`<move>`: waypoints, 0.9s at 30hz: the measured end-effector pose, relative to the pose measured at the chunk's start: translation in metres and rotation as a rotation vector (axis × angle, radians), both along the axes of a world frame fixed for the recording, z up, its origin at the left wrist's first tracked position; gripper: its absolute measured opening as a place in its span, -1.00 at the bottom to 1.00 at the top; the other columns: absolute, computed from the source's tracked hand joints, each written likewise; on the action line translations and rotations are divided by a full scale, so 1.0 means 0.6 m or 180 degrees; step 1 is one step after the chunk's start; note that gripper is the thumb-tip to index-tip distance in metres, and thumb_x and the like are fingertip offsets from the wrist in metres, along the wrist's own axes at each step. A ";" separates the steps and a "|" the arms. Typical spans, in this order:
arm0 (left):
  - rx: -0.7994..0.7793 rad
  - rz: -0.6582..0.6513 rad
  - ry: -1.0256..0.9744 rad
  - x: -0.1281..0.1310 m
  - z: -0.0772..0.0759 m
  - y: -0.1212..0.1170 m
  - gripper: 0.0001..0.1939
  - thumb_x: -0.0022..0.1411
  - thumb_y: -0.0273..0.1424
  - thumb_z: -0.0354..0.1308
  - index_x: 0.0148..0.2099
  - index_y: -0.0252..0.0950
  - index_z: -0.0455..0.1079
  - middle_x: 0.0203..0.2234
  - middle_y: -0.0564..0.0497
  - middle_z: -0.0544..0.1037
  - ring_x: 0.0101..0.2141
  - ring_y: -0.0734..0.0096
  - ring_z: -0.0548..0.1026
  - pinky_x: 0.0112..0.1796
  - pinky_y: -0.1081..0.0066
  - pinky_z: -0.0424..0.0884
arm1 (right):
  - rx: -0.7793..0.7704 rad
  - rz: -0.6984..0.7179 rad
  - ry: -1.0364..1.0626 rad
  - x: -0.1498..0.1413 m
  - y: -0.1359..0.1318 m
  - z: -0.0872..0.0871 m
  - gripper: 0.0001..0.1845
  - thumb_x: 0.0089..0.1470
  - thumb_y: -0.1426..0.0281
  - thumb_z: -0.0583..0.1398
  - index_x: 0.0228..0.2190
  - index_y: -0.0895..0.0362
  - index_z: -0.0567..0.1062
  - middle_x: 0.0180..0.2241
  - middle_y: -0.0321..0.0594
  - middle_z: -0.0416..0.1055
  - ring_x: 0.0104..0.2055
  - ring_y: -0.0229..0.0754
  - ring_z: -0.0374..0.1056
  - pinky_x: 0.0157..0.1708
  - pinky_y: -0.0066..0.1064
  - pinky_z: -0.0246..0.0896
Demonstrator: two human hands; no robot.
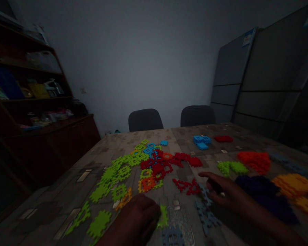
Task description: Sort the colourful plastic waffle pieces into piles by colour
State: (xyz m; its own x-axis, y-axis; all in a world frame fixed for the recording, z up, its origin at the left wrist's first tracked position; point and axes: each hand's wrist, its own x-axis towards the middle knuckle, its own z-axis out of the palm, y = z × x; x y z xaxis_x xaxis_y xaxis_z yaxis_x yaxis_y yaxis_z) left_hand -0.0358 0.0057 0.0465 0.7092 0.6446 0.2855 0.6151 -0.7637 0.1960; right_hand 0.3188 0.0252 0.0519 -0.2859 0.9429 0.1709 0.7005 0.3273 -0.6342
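Many flat interlocking plastic toy pieces lie on a patterned tablecloth (66,201), sorted partly by colour. My left hand (136,218) rests curled at the bottom centre, its fingers hidden, next to a lime green piece (163,217). My right hand (220,188) hovers with its fingers apart, nothing visible in them. Just beneath its fingertips lie joined blue-grey pieces (205,208), with red pieces (187,187) to their left. A mixed heap of red, blue and green pieces (154,164) lies ahead, between my hands and the far table edge.
Piles of dark purple (261,196), yellow-orange (296,189) and orange-red pieces (254,162) lie to the right. Beyond the table stand black chairs (145,120). A wooden shelf unit (33,89) stands at left, and tall grey panels (259,75) lean at right.
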 end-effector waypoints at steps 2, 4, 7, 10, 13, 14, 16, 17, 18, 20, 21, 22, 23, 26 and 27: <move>-0.0016 -0.0015 0.0213 -0.003 -0.002 0.003 -0.79 0.35 -0.60 0.00 -0.25 -0.22 0.37 -0.33 -0.04 0.56 -0.35 0.24 0.51 -0.34 0.33 0.29 | -0.0004 -0.0020 0.0037 0.004 -0.003 -0.008 -0.40 0.12 0.36 0.15 0.20 0.13 0.47 -0.20 -0.08 0.55 -0.23 -0.06 0.46 -0.24 -0.32 0.31; -0.0009 -0.0010 0.0304 -0.005 -0.004 0.005 -0.81 0.34 -0.58 0.00 -0.25 -0.22 0.35 -0.31 -0.06 0.57 -0.35 0.22 0.51 -0.35 0.32 0.29 | -0.0056 0.0000 0.0039 0.002 -0.002 -0.008 -0.41 0.12 0.35 0.16 0.18 0.13 0.49 -0.14 -0.03 0.56 -0.18 -0.04 0.47 -0.20 -0.29 0.33; 0.0051 -0.0022 0.0252 -0.007 -0.006 0.007 -0.82 0.35 -0.57 -0.01 -0.24 -0.20 0.32 -0.31 -0.05 0.57 -0.33 0.21 0.52 -0.33 0.31 0.29 | -0.0174 0.0077 0.0003 -0.004 -0.001 0.003 -0.43 0.14 0.33 0.15 0.17 0.13 0.51 -0.16 -0.03 0.58 -0.20 -0.03 0.49 -0.19 -0.28 0.35; 0.0146 -0.0048 0.0143 -0.006 -0.006 0.006 -0.83 0.33 -0.58 0.01 -0.25 -0.19 0.30 -0.34 -0.03 0.55 -0.35 0.23 0.50 -0.35 0.33 0.26 | -0.0202 0.0047 -0.0101 -0.003 -0.001 0.012 -0.43 0.18 0.33 0.11 0.20 0.16 0.49 -0.19 -0.04 0.59 -0.23 -0.04 0.49 -0.21 -0.28 0.36; 0.0183 -0.0079 0.0115 -0.004 -0.002 0.004 -0.82 0.30 -0.60 0.01 -0.24 -0.20 0.30 -0.35 -0.03 0.54 -0.37 0.24 0.48 -0.36 0.33 0.23 | -0.0207 -0.0203 -0.0258 0.006 0.000 0.001 -0.39 0.18 0.34 0.08 0.22 0.20 0.48 -0.11 0.02 0.59 -0.15 0.00 0.51 -0.12 -0.23 0.37; 0.0164 -0.0077 0.0132 -0.004 0.000 0.003 -0.81 0.30 -0.61 0.01 -0.24 -0.20 0.30 -0.35 -0.02 0.53 -0.37 0.25 0.47 -0.36 0.34 0.23 | -0.0217 -0.0289 -0.0305 0.011 0.000 -0.006 -0.38 0.18 0.33 0.08 0.23 0.20 0.48 -0.04 0.05 0.59 -0.08 0.03 0.51 -0.05 -0.19 0.37; 0.0108 -0.0050 0.0184 -0.004 0.003 0.001 -0.80 0.31 -0.63 0.01 -0.24 -0.21 0.30 -0.34 -0.02 0.54 -0.35 0.26 0.48 -0.35 0.35 0.22 | -0.0266 -0.0390 -0.0384 0.021 0.001 -0.022 -0.37 0.19 0.28 0.09 0.24 0.19 0.49 0.09 0.09 0.54 0.06 0.09 0.48 0.07 -0.14 0.33; 0.0099 -0.0031 0.0200 -0.004 0.003 0.001 -0.79 0.32 -0.64 0.01 -0.23 -0.21 0.31 -0.33 -0.01 0.54 -0.34 0.26 0.48 -0.34 0.35 0.22 | -0.0301 -0.0393 -0.0421 0.025 0.002 -0.028 -0.37 0.20 0.25 0.11 0.24 0.17 0.48 0.14 0.08 0.52 0.12 0.11 0.46 0.12 -0.12 0.31; 0.0119 -0.0035 0.0196 -0.005 0.003 0.001 -0.79 0.33 -0.64 0.00 -0.23 -0.21 0.31 -0.33 -0.01 0.54 -0.34 0.26 0.48 -0.34 0.35 0.23 | -0.0341 -0.0381 -0.0465 0.030 0.002 -0.033 -0.37 0.19 0.24 0.13 0.24 0.16 0.49 0.16 0.07 0.51 0.15 0.13 0.44 0.15 -0.11 0.29; 0.0186 -0.0062 0.0181 -0.006 -0.001 0.001 -0.78 0.33 -0.64 -0.02 -0.23 -0.20 0.31 -0.33 -0.01 0.54 -0.35 0.26 0.47 -0.33 0.35 0.23 | -0.0389 -0.0385 -0.0545 0.036 0.002 -0.034 -0.37 0.18 0.26 0.14 0.25 0.14 0.49 0.16 0.07 0.51 0.16 0.15 0.44 0.17 -0.07 0.29; 0.0210 -0.0052 0.0176 -0.007 -0.004 0.001 -0.78 0.32 -0.64 -0.02 -0.22 -0.20 0.31 -0.32 0.00 0.54 -0.34 0.26 0.47 -0.33 0.34 0.23 | -0.0372 -0.0378 -0.0553 0.037 0.001 -0.030 -0.38 0.19 0.27 0.14 0.25 0.13 0.49 0.16 0.07 0.51 0.15 0.16 0.44 0.17 -0.04 0.29; 0.0221 -0.0052 0.0182 -0.008 -0.007 0.002 -0.78 0.30 -0.64 -0.01 -0.22 -0.20 0.31 -0.32 0.00 0.54 -0.34 0.25 0.47 -0.33 0.34 0.24 | -0.0326 -0.0332 -0.0529 0.037 -0.002 -0.025 -0.38 0.19 0.29 0.14 0.25 0.12 0.48 0.15 0.07 0.52 0.14 0.16 0.45 0.17 -0.02 0.29; 0.0224 -0.0041 0.0193 -0.008 -0.010 0.002 -0.77 0.27 -0.64 -0.01 -0.21 -0.19 0.31 -0.31 0.00 0.54 -0.33 0.24 0.47 -0.33 0.33 0.24 | -0.0289 -0.0214 -0.0471 0.035 -0.006 -0.017 -0.39 0.20 0.30 0.15 0.26 0.09 0.48 0.15 0.05 0.52 0.14 0.16 0.44 0.18 0.00 0.29; 0.0222 -0.0021 0.0195 -0.008 -0.015 0.003 -0.77 0.25 -0.64 -0.02 -0.22 -0.19 0.31 -0.31 -0.01 0.53 -0.33 0.23 0.47 -0.34 0.33 0.25 | -0.0424 0.0443 -0.0245 0.023 -0.025 0.008 -0.34 0.19 0.34 0.23 0.31 -0.09 0.41 0.29 -0.08 0.40 0.30 0.15 0.30 0.30 0.04 0.16; 0.0227 -0.0038 0.0172 -0.008 -0.015 0.004 -0.76 0.25 -0.64 -0.03 -0.22 -0.19 0.31 -0.32 -0.01 0.53 -0.34 0.24 0.47 -0.34 0.33 0.25 | -0.0565 0.0663 -0.0216 0.017 -0.033 0.015 -0.29 0.16 0.36 0.27 0.33 -0.15 0.38 0.35 -0.14 0.33 0.37 0.15 0.22 0.35 0.05 0.09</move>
